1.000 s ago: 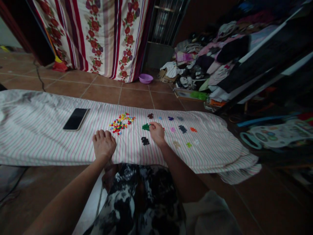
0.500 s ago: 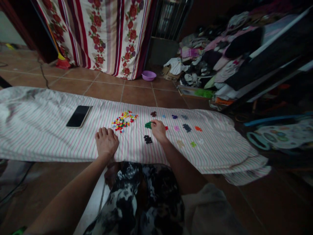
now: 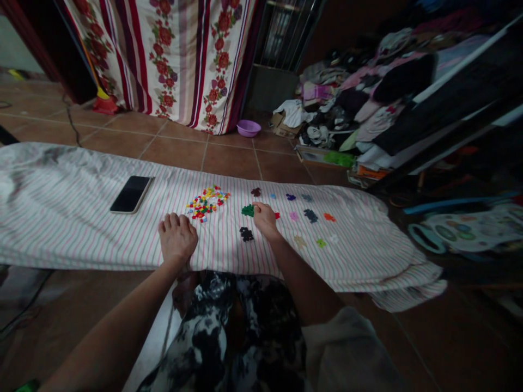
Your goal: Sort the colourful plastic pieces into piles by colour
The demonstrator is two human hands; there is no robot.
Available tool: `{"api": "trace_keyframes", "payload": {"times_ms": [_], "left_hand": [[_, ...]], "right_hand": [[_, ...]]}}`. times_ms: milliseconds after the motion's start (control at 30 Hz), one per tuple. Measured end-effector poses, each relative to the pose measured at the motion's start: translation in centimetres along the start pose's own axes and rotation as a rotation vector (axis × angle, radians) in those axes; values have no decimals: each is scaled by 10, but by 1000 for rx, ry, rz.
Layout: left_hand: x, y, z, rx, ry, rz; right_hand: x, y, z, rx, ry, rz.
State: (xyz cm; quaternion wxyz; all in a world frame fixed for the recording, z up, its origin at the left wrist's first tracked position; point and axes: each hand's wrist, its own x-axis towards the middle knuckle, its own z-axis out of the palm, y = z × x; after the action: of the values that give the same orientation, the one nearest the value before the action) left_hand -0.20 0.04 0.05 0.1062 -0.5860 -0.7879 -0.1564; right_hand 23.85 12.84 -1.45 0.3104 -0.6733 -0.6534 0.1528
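My right hand point(image 3: 265, 220) is beside a small green pile of pieces point(image 3: 247, 210), fingers closed in a pinch; whatever they hold is hidden. My left hand point(image 3: 178, 237) rests palm down on the striped cloth point(image 3: 98, 234), fingers lying on it and slightly bent. Just beyond it spreads a mixed heap of tiny coloured pieces point(image 3: 208, 202). Around my right hand lie small single-colour groups: black pieces point(image 3: 246, 234), brown pieces point(image 3: 255, 192), partly hidden red pieces point(image 3: 277, 215), pink pieces point(image 3: 293, 216), dark grey pieces point(image 3: 310, 215) and orange pieces point(image 3: 329, 217).
A phone point(image 3: 132, 194) lies on the cloth at the left. Farther right are purple pieces point(image 3: 290, 197), beige pieces point(image 3: 300, 241) and lime pieces point(image 3: 321, 243). A purple basin point(image 3: 249, 128) stands on the tiled floor, near a curtain point(image 3: 183, 65) and a clothes heap point(image 3: 351, 92).
The view has shifted very slightly. My right hand stays by the green pile, its fingers drawn in a little more. My left hand has stayed in place.
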Motion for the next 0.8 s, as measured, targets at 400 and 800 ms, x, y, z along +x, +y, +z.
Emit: {"api": "trace_keyframes", "payload": {"times_ms": [400,800], "left_hand": [[0,0,0,38,16,8],[0,0,-2,0,6,-6]], "right_hand": [[-8,-4,-1,19,113,-40],[-33,-69,27,98,-129,-343]]}}
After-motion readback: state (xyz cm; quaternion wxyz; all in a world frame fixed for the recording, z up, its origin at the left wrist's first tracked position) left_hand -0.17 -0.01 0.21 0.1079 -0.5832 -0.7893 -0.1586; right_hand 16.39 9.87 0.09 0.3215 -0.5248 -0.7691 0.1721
